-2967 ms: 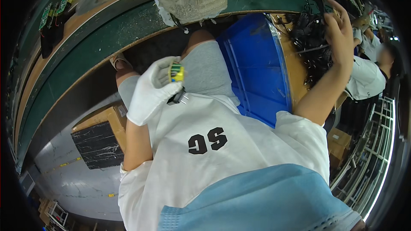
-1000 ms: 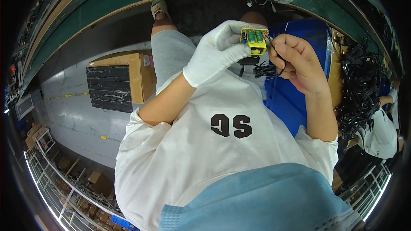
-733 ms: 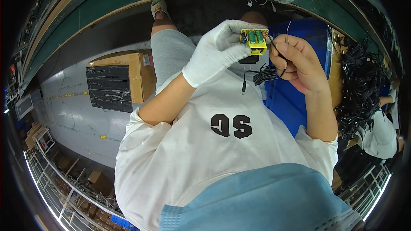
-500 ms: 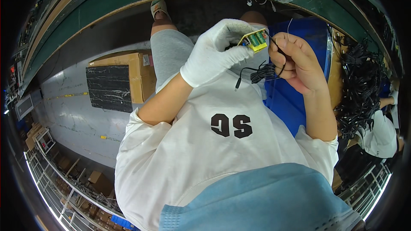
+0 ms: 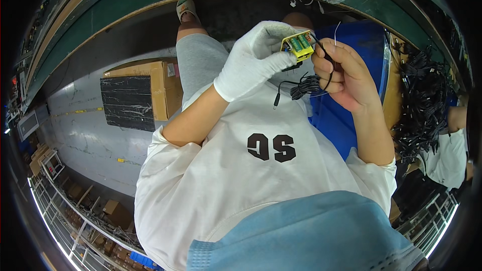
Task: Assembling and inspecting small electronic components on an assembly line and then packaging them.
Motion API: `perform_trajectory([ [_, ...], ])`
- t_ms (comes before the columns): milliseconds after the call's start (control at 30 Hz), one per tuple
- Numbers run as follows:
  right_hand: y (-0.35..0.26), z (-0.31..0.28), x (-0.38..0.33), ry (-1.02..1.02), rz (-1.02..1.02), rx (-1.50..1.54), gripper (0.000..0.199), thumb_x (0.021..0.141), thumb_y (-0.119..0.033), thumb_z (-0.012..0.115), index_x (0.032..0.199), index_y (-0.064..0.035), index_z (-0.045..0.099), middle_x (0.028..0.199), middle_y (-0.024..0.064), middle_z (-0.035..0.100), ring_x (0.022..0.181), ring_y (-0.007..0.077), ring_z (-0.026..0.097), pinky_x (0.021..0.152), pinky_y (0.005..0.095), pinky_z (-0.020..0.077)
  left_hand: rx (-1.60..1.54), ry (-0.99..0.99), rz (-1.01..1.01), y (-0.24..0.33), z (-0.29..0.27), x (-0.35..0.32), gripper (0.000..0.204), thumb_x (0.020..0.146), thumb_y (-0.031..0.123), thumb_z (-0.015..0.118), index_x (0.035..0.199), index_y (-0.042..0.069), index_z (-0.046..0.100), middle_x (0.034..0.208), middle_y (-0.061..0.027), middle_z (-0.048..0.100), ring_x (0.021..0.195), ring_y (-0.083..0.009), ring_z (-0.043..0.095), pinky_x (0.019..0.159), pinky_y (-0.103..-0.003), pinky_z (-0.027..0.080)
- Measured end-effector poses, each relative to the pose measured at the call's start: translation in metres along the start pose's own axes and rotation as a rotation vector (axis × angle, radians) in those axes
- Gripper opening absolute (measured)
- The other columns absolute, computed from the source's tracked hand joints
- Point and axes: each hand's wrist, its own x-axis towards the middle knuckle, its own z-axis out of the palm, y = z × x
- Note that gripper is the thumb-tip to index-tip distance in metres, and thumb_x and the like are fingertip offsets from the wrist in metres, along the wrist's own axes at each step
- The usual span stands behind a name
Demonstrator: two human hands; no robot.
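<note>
Gloved left hand (image 5: 253, 62) grip clamps yellow battery holder (image 5: 297, 45); raised right hand (image 5: 346, 73) pinches black cable (image 5: 304, 86).

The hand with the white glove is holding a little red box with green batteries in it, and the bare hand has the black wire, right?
Not quite. The box is yellow, not red, as the head view shows. The gloved left hand does hold it, with green batteries inside, and the bare right hand has the black wire.
</note>
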Motion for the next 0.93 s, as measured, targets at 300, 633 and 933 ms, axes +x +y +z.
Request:
perform_trajectory([
  [300, 0.004, 0.008, -0.002, 0.116, -0.082, -0.174, 0.014, 0.098, -0.016, 0.054, 0.098, -0.0024, 0.056, 0.075, 0.0027, 0.054, 0.048, -0.0006, 0.022, 0.039, 0.0142, 0.0174, 0.309, -0.039, 0.152, -0.009, -0.009, 0.001, 0.041, 0.083, -0.002, 0.071, 0.120, 0.001, 0.054, 0.119, -0.0113, 0.063, 0.104, -0.0178, 0.062, 0.093, -0.028, 0.050],
  [633, 0.012, 0.000, 0.007, 0.274, -0.293, -0.542, 0.009, 0.096, -0.007, 0.060, 0.101, -0.0004, 0.059, 0.078, 0.0022, 0.059, 0.049, 0.0001, 0.030, 0.044, 0.0147, 0.0233, -0.012, -0.047, -0.296, 0.005, -0.009, 0.012, 0.049, 0.085, 0.008, 0.071, 0.130, -0.002, 0.053, 0.119, -0.0146, 0.063, 0.101, -0.0173, 0.062, 0.086, -0.025, 0.051],
  [933, 0.006, 0.005, 0.001, 0.303, -0.463, -0.816, 0.016, 0.096, -0.009, 0.060, 0.109, 0.0002, 0.062, 0.089, 0.0092, 0.069, 0.075, 0.0078, 0.061, 0.066, 0.0120, 0.0445, 0.145, -0.149, -0.451, 0.022, -0.012, 0.025, 0.063, 0.085, 0.021, 0.076, 0.137, -0.003, 0.049, 0.120, -0.0170, 0.064, 0.098, -0.0175, 0.064, 0.085, -0.023, 0.050],
])
